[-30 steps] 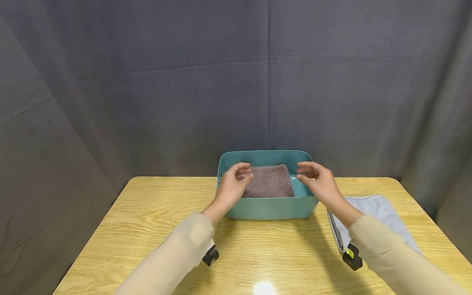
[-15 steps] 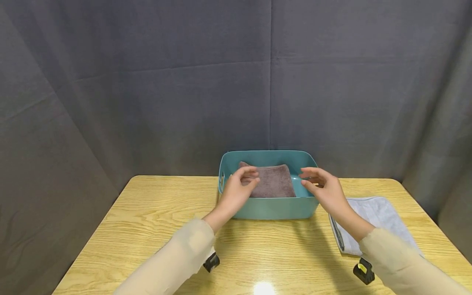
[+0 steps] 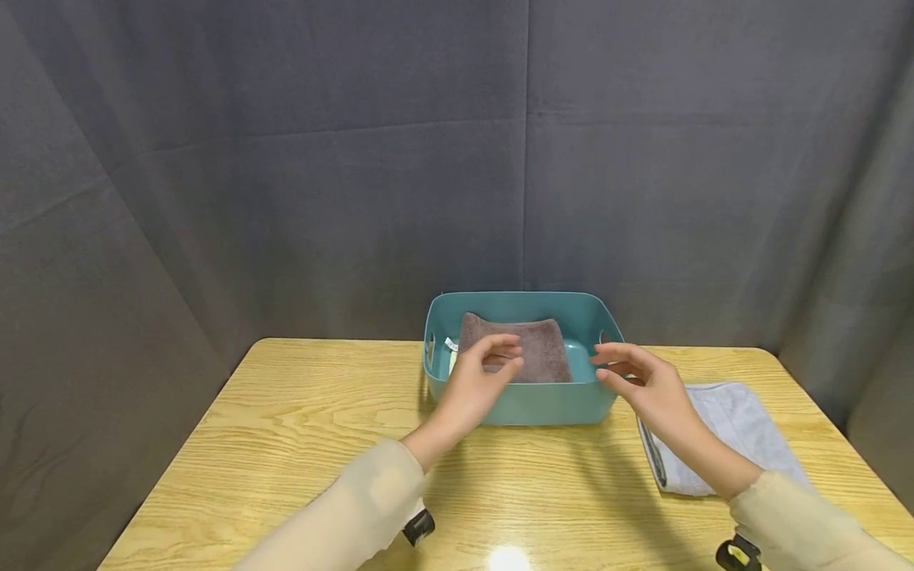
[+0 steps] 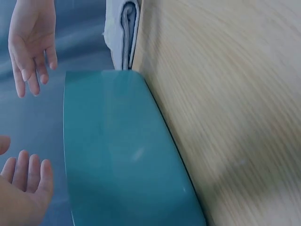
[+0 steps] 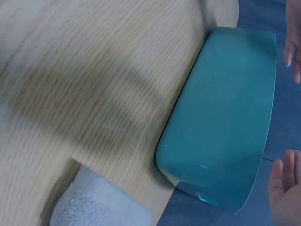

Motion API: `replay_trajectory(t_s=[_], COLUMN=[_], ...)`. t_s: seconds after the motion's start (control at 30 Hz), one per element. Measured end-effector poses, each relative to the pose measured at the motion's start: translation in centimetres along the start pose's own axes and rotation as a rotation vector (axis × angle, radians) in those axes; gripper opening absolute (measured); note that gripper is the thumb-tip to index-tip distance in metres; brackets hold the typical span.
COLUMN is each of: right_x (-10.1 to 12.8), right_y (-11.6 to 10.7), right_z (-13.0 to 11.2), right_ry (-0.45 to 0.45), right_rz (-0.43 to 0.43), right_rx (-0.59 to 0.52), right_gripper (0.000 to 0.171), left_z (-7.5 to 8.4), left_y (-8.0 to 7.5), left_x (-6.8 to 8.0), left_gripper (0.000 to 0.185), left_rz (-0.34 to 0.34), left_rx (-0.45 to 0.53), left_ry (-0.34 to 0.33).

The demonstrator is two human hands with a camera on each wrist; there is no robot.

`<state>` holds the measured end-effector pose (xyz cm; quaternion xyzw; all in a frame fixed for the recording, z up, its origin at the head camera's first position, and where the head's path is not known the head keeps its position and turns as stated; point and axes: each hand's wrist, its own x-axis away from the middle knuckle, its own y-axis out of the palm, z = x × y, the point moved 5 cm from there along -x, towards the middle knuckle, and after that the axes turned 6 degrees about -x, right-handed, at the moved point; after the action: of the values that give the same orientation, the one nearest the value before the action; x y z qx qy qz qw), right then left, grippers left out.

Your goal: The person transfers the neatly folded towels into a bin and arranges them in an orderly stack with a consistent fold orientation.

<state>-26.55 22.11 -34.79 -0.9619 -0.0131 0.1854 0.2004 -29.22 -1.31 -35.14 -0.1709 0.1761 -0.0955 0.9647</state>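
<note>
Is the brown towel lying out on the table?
No, the brown towel lies folded inside the teal bin; only the grey towel is on the table.

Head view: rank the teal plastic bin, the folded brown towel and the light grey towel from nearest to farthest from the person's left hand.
1. Teal plastic bin: directly behind the left hand, whose fingers reach above its near wall.
2. Folded brown towel: inside the bin, just beyond the fingertips.
3. Light grey towel: flat on the wooden table, far right, past the right hand.
</note>
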Motion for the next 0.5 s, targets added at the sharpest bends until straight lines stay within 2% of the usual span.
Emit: replay_trajectory(t_s=[0.23,0.5], right_x=[0.8,2.1], right_y=[-1.0,-2.8], right_z=[0.2,0.7], right_ry=[-0.011,0.002], right_rz=[-0.002,0.036], right_rx=[0.001,-0.006], right_gripper=[0.036,0.034], left_z=[0.5,1.2], left_y=[1.7,3.8], left_x=[0.8,1.6], left_gripper=[0.029,0.029], left_rz=[-0.045,-0.103], left_rx=[0.031,0.071], left_ry=[0.001,0.018])
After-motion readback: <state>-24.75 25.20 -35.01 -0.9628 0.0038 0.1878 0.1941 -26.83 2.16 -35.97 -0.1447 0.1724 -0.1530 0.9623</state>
